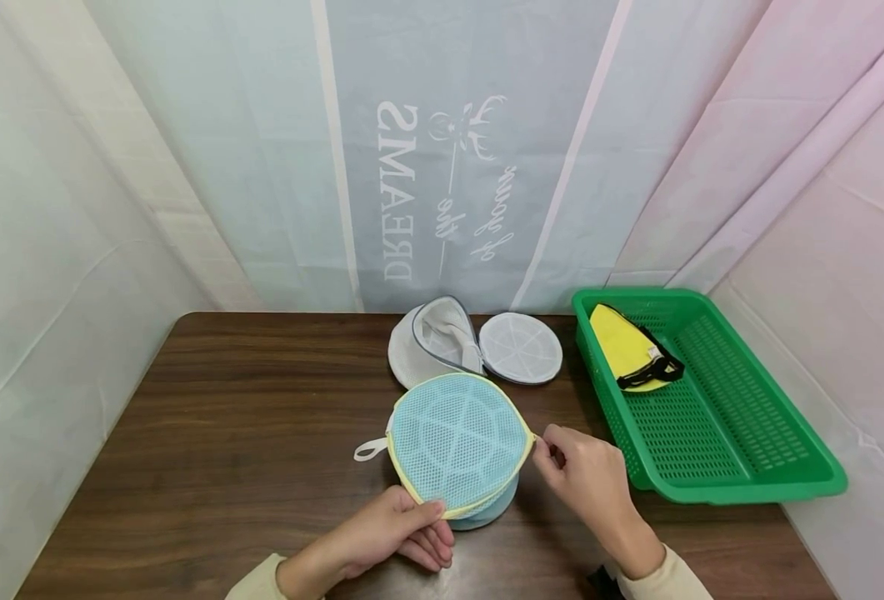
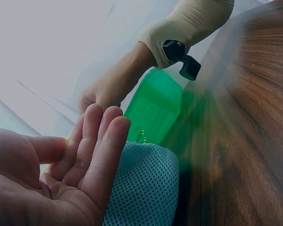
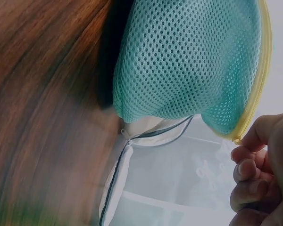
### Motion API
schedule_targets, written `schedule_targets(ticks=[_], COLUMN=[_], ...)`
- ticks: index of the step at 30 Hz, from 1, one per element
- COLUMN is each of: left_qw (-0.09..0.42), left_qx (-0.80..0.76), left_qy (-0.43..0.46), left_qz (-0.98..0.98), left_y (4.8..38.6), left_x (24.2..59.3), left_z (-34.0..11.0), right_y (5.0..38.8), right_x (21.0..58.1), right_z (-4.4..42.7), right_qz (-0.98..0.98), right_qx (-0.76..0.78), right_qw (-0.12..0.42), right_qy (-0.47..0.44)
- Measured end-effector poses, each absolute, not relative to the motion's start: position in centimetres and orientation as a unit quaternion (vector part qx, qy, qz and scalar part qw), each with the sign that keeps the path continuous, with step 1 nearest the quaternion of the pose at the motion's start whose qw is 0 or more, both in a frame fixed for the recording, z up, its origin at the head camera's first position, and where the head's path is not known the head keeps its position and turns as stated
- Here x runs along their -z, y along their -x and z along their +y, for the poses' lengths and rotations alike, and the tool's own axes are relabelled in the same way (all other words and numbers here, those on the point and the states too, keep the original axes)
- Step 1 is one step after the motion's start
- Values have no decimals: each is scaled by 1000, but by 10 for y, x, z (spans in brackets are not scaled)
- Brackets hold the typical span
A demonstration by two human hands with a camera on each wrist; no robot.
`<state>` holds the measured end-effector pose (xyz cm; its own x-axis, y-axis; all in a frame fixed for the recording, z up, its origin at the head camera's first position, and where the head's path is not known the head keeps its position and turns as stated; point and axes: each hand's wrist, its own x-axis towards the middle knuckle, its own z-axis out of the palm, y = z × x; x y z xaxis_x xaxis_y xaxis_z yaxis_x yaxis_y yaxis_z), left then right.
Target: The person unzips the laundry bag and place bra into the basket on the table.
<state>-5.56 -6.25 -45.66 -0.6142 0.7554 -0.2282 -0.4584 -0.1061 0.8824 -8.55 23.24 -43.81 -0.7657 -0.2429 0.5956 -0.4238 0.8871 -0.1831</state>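
A blue mesh laundry bag [image 1: 456, 442] with a yellow zipper edge stands on the table, its round lid facing up. My left hand [image 1: 404, 529] pinches the near rim between thumb and fingers, the other fingers extended below. At the bag's right side my right hand [image 1: 587, 471] pinches the end of the yellow zipper; in the right wrist view the fingertips [image 3: 247, 141] meet that corner. A white loop [image 1: 370, 450] sticks out on the left. Behind lies a white mesh bag [image 1: 415, 350], unzipped, with its round lid [image 1: 520, 348] folded out to the right.
To the right stands a green plastic basket [image 1: 749, 483] with perforated walls. Inside it, at the far left, lies a yellow piece with black straps [image 1: 629, 350]. The brown wooden table [image 1: 224, 433] meets a printed curtain [image 1: 456, 50] at the back.
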Motion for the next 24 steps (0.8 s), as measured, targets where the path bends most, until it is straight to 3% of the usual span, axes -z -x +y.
schedule_targets(ticks=[24], left_qw=[408], left_qx=[-734], left_qy=[-117], left_qz=[531], left_y=[56], left_x=[457], left_z=[-64], right_y=[74], right_x=[434], right_z=[229], right_qz=[-934], right_qx=[-158], right_qw=[265], right_qy=[-181])
